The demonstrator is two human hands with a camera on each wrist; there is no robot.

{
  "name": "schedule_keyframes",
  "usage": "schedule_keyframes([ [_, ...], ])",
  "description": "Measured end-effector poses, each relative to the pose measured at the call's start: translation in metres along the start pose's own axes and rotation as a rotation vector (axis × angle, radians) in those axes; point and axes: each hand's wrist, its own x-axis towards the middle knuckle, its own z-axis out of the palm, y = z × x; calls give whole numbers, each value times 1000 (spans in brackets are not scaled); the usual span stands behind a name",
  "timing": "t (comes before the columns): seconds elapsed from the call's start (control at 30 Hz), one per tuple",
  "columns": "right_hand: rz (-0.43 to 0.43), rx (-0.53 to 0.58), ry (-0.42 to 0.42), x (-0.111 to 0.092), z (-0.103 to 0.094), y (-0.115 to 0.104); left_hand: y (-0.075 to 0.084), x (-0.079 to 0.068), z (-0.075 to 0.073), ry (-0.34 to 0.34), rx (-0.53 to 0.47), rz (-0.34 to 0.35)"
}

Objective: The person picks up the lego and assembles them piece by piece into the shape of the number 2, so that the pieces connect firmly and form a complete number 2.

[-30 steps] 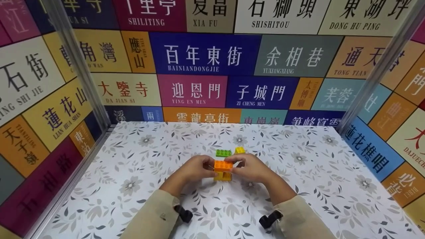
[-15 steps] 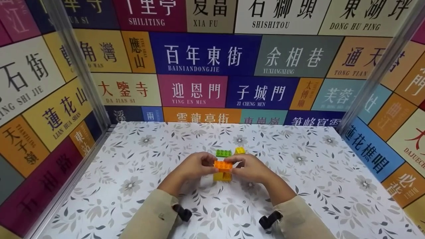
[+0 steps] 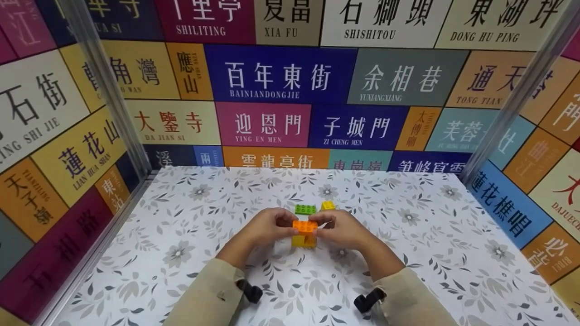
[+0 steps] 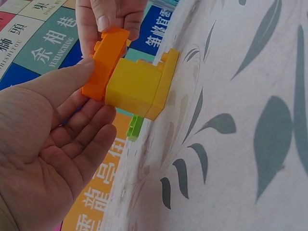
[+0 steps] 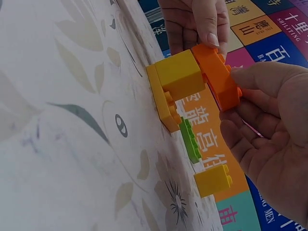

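Note:
Both hands hold an orange toy building brick by its two ends. My left hand pinches one end between thumb and fingers, and my right hand pinches the other. Directly beneath, a taller yellow brick stands on a flat amber brick that lies on the table. In the right wrist view the orange brick sits tilted over the yellow one, with a narrow gap showing at one side. Studs on the amber brick stick out past the yellow brick.
Behind the stack lie a green studded brick and a second yellow brick, the latter partly hidden by the right hand. A leaf-patterned sheet covers the table. Panels with printed place names enclose the back and sides.
The left hand has shifted slightly up and away, its thumb now higher on the orange brick's end. The right hand and the other bricks stay almost the same.

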Motion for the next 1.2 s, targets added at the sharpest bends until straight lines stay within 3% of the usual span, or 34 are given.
schedule_keyframes([
  [1.2,44,-28,32,-1,3,1,6,-1,2,31,-38,-128],
])
